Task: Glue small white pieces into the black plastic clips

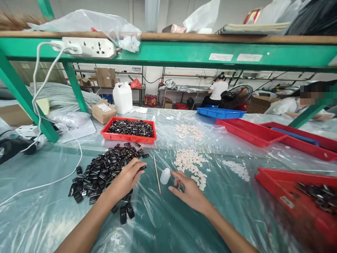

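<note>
The left hand (126, 177) lies palm down on the near edge of a heap of small black parts (105, 168) spread on the plastic-covered desk (163, 225), its fingers (138, 165) curled loosely together over one or two of the parts; whether they pinch one cannot be told. The right hand (188, 191) rests on the desk just right of a small white bottle (165, 175), its fingers (176, 175) slightly apart and bent, the fingertips close to the bottle but holding nothing that can be seen. Between the two hands lies a thin wooden stick (157, 174), pointing away from the person, just left of the bottle. A heap of small white parts (191, 165) sits just beyond the right hand, with a second one (189, 131) farther back and a thinner one (237, 168) to the right. Behind the black heap stands a red tray (126, 137) filled with more black parts. At the right edge another red tray (289, 200) holds a few black parts. Farther off are a white jug (122, 97), a cardboard box (103, 111), a blue tray (221, 112), and two other people at the back.
</note>
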Demonstrator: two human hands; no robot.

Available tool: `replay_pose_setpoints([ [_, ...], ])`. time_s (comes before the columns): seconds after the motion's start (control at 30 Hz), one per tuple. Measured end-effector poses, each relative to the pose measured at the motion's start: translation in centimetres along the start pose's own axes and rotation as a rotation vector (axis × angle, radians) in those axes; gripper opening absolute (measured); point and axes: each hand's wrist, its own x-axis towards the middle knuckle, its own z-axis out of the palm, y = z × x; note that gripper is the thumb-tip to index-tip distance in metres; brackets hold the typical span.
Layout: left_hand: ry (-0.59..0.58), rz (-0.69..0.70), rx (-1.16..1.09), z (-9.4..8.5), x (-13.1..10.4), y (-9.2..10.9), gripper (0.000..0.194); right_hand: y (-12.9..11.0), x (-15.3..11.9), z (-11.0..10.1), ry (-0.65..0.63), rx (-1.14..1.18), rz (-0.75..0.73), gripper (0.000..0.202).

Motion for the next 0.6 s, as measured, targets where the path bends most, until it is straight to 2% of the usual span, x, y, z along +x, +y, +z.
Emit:
replay_pose_setpoints([
  [0.13,-0.104,0.054,-0.028,2.6,-0.8,-0.8,0.022,-0.5,2.5,1.3,-0.001,-0.008,0.039,0.026],
  [0.23,-0.117,0.067,-0.033,3.1,-0.9,-0.9,0.017,-1.4,2.9,1.7,-0.011,0.039,0.032,0.026],
  [0.33,-0.088,0.079,-0.037,2.5,-0.8,-0.2,0.012,-2.4,1.8,1.4,-0.04,0.108,-0.001,0.033],
  [0.43,-0.049,0.101,-0.045,1.9,-0.7,0.7,0.016,-2.8,0.0,0.7,-0.044,0.14,-0.025,0.045],
  [0.53,-0.014,0.128,-0.05,1.7,-0.8,1.5,0.015,-2.6,-1.8,0.3,0.047,0.049,-0.082,0.058],
  [0.6,0.01,0.148,-0.055,1.7,-0.9,1.9,0.016,-2.5,-2.8,0.2,0.132,-0.047,-0.148,0.053],
])
